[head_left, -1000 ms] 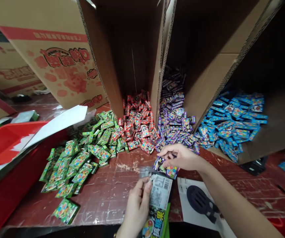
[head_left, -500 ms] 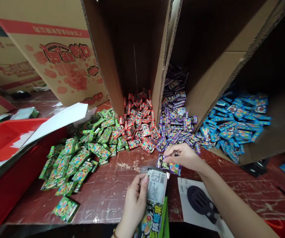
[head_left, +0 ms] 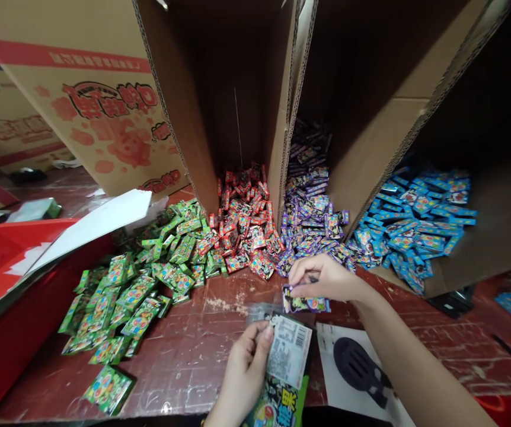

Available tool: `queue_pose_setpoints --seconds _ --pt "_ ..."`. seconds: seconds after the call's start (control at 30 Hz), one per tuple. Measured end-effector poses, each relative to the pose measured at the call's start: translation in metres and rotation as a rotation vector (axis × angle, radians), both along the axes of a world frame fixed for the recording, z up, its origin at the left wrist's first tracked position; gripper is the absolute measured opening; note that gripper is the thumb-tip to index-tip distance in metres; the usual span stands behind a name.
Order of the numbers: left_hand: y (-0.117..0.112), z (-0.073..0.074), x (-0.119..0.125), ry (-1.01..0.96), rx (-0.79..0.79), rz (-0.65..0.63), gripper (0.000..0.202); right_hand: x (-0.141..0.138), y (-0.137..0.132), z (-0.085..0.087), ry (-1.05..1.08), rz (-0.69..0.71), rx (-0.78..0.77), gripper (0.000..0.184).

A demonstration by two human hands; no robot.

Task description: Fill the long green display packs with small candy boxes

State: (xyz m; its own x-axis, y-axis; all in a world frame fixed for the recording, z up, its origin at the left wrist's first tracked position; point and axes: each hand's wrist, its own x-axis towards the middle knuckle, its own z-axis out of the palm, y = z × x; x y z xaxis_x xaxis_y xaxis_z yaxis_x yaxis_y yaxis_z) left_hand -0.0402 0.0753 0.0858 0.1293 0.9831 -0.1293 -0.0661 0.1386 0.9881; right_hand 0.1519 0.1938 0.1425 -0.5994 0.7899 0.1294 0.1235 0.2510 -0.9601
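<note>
My right hand (head_left: 326,277) pinches a small purple candy packet (head_left: 304,304) just above the mouth of a clear printed bag (head_left: 287,350). That bag is gripped at its upper left edge by my left hand (head_left: 245,370), thumb and fingers closed on it. The bag's lower part is green with bright lettering. Behind my hands lie heaps of small packets: green (head_left: 144,284), red (head_left: 246,228), purple (head_left: 311,213) and blue (head_left: 415,219).
Tall open cardboard boxes (head_left: 282,118) stand at the back, with the red, purple and blue packets spilling from them. A red tray (head_left: 2,255) with white card sits at left. A white sheet with a black shape (head_left: 353,362) lies on the worn red table (head_left: 184,350).
My right hand has brought the purple packet slightly lower and closer to the bag's opening. The left hand keeps its hold on the bag, which has shifted a little.
</note>
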Motion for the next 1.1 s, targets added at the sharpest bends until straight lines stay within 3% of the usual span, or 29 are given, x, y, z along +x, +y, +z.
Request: queue_pose_setpoints --seconds 0.17,0.33,0.43,0.63,0.73,0.83,0.97,1.1 --pt "0.003 -0.002 0.005 -0.140 -0.062 0.049 0.030 -0.021 -0.009 -0.015 0.089 -0.087 -0.073 0.023" --pt "0.007 0.001 0.006 -0.159 -0.064 0.183 0.029 -0.025 -0.021 -0.031 0.069 -0.162 0.116 0.016" --pt "0.005 -0.005 0.001 -0.144 -0.067 0.230 0.031 -0.028 -0.030 -0.043 0.048 -0.212 0.106 0.017" --pt "-0.005 -0.019 -0.019 -0.094 -0.108 0.372 0.036 -0.059 -0.040 -0.063 0.050 -0.094 0.043 0.026" --pt "-0.008 -0.020 -0.028 -0.128 -0.132 0.423 0.035 -0.073 -0.017 -0.071 -0.078 -0.262 0.199 0.032" --pt "-0.009 -0.021 -0.032 -0.166 -0.150 0.453 0.036 -0.083 0.027 -0.077 -0.286 -0.501 0.347 0.019" --pt "-0.011 -0.026 -0.036 -0.186 -0.173 0.484 0.035 -0.083 0.072 -0.076 -0.392 -0.512 0.375 0.023" --pt "-0.016 -0.030 -0.047 -0.189 -0.161 0.560 0.033 -0.045 0.068 -0.070 -0.442 -0.523 0.376 0.034"
